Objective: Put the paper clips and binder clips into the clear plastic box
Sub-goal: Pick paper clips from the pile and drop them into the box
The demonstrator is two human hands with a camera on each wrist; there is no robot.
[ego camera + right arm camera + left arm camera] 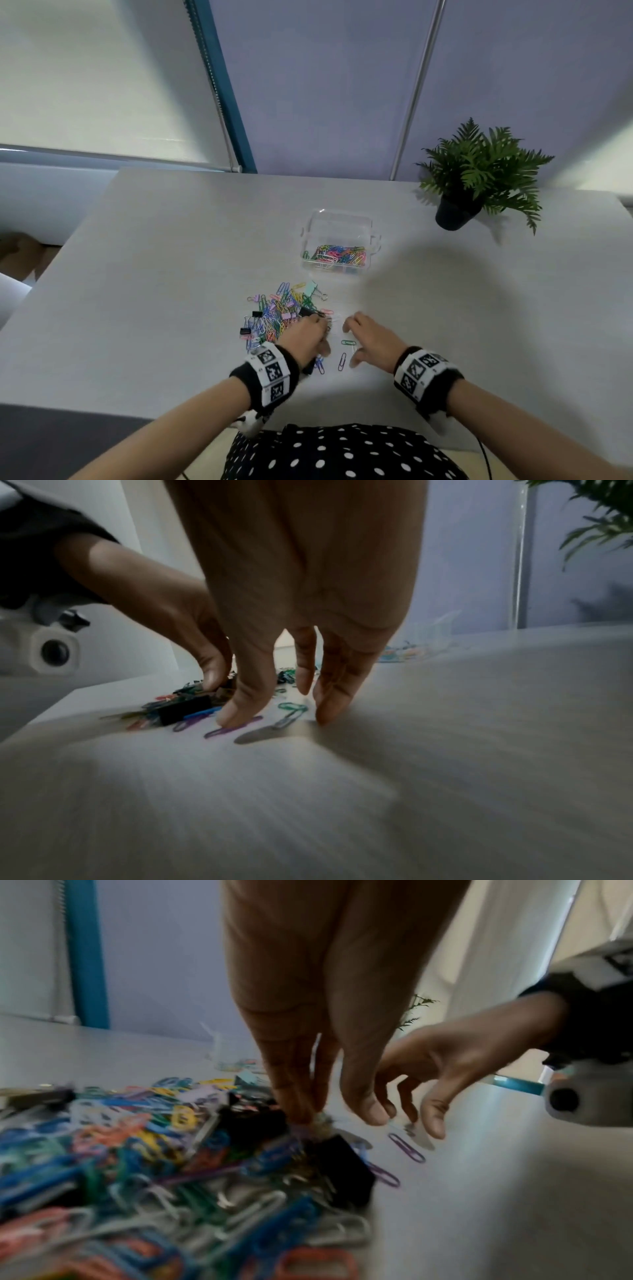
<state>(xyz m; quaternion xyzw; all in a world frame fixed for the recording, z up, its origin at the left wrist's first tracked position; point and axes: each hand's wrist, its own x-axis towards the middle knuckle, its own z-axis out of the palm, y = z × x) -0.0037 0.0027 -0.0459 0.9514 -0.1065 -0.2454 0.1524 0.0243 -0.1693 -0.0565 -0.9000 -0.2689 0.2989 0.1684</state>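
A heap of coloured paper clips and small binder clips (277, 317) lies on the white table (171, 274). Behind it stands the clear plastic box (337, 240), lid up, with paper clips on its floor. My left hand (320, 334) reaches down onto the heap's right edge; its fingertips (301, 1112) touch clips beside a black binder clip (346, 1169), thumb held apart. My right hand (279, 716) is spread over loose clips, its thumb on a purple paper clip (232, 727) and a green one (291, 706) between thumb and fingers.
A potted fern (479, 171) stands at the table's back right. A mint binder clip (312, 287) lies at the heap's far side, near the box. A roller blind and a blue frame rise behind the table.
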